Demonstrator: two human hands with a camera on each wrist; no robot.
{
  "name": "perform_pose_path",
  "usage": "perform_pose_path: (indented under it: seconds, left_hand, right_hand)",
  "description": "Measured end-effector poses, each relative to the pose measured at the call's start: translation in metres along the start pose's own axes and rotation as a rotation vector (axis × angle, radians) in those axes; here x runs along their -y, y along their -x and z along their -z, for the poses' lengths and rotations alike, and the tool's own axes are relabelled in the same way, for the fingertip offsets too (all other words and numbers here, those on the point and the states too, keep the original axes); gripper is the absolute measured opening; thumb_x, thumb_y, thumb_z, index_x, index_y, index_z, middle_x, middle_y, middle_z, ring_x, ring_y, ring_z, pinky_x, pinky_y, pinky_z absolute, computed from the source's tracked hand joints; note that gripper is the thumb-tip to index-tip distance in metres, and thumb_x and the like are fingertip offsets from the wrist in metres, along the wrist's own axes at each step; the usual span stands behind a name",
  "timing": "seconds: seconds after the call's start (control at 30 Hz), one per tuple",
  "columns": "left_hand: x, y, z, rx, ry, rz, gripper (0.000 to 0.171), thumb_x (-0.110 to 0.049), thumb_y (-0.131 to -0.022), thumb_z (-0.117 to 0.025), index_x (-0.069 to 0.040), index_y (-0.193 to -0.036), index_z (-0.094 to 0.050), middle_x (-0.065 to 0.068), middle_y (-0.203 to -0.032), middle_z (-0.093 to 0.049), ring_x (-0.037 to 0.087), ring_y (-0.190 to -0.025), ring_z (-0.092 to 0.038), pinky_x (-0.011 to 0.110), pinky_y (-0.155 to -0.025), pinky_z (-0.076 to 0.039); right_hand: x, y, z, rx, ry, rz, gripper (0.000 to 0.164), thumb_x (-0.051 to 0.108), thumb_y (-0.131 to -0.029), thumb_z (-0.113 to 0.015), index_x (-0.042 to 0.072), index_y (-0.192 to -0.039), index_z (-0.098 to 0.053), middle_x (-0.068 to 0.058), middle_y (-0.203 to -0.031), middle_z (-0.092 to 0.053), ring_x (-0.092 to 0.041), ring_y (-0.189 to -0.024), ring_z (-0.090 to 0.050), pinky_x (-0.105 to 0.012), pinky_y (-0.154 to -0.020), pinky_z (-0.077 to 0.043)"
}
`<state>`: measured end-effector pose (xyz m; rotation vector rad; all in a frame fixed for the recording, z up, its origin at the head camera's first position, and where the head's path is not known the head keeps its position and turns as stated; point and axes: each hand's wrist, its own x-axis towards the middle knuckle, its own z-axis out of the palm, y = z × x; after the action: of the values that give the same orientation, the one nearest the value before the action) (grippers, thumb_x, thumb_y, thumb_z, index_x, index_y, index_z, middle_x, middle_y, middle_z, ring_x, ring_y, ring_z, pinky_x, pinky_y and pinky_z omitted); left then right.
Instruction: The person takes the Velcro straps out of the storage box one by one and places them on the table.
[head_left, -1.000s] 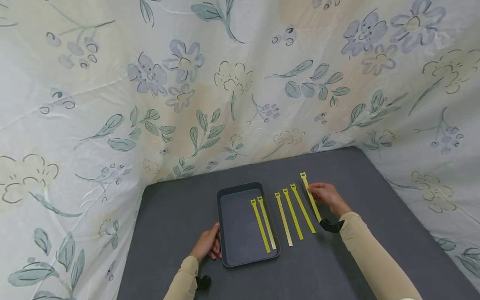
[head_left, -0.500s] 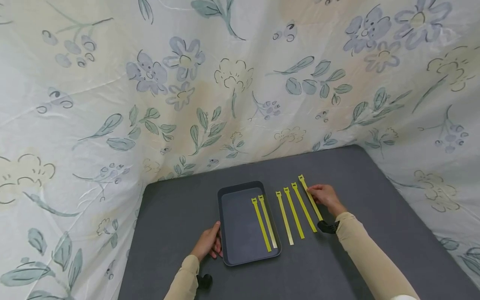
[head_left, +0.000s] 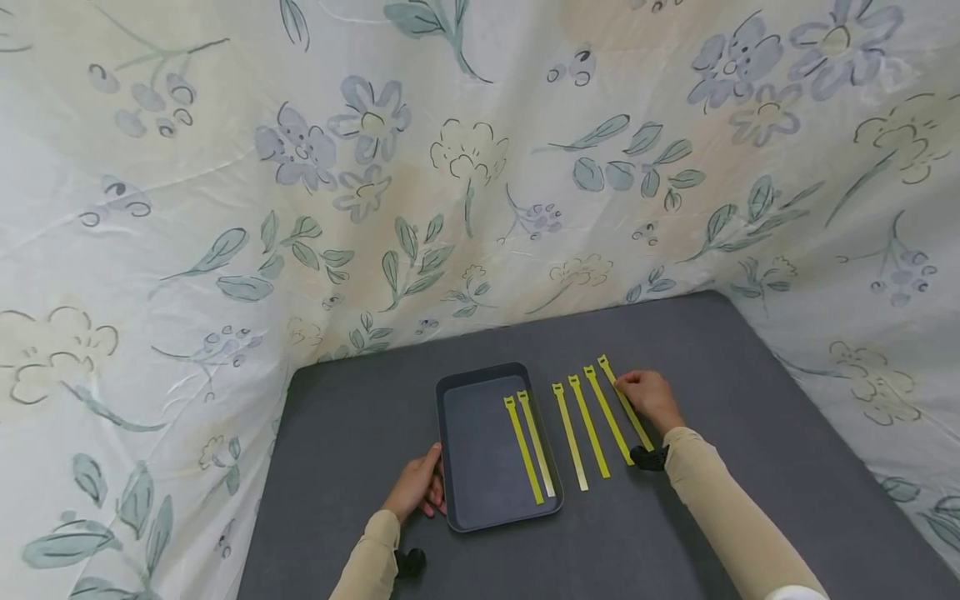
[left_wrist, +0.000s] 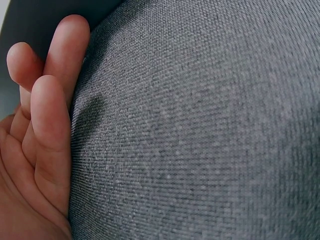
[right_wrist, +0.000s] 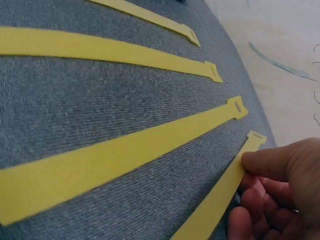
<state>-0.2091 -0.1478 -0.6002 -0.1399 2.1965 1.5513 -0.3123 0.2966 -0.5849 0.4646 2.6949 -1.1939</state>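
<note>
My right hand [head_left: 651,398] pinches a yellow hook-and-loop cable tie [head_left: 637,425] near its slotted head, at the right end of a row. In the right wrist view, the thumb [right_wrist: 267,162] presses on top of this tie and the other fingers curl beneath. To its left, three similar ties lie side by side, the nearest being one yellow tie [head_left: 609,417]. My left hand [head_left: 414,483] rests against the left side of a dark shallow tray [head_left: 480,450], thumb along the rim. In the left wrist view, its loosely bent fingers [left_wrist: 49,110] lie beside the tray wall.
Two more yellow ties, including the left one [head_left: 522,450], lie along the right side inside the tray. Everything sits on a dark grey cloth-covered table [head_left: 352,425]. A floral curtain [head_left: 465,183] hangs behind and at both sides.
My right hand has brought the pinched tie down and slightly towards me, so it now lies near the table alongside the row. The left hand and tray have stayed put.
</note>
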Motion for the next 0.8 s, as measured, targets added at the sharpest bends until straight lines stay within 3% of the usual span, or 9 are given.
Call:
perform_pose_path:
  seconds: [0.3,0.8]
  left_hand:
    - [0.0008,-0.0014,0.0020,0.002,0.010,0.002,0.068,-0.066,-0.104,-0.032,-0.004,-0.093,-0.059,-0.002,-0.052,-0.057,0.014,-0.045,-0.064,0.026,-0.040,-0.049]
    - [0.0014,-0.0029,0.0040,0.012,0.025,0.001,0.065,-0.064,-0.105,-0.033,-0.004,-0.093,-0.058,-0.001,-0.052,-0.057,0.014,-0.045,-0.064,0.027,-0.039,-0.049]
  right_hand:
    - [0.0026,0.0012,-0.0035,-0.038,0.066,0.003,0.032,0.029,-0.101,-0.060,0.003,-0.115,-0.072,-0.018,-0.112,-0.072,-0.025,-0.086,-0.063,-0.036,-0.069,-0.049]
    - [0.0042,0.0032,-0.0032,-0.046,0.112,0.028,0.028,0.026,-0.100,-0.061,0.002,-0.111,-0.072,-0.015,-0.100,-0.072,-0.022,-0.076,-0.061,-0.034,-0.062,-0.046]
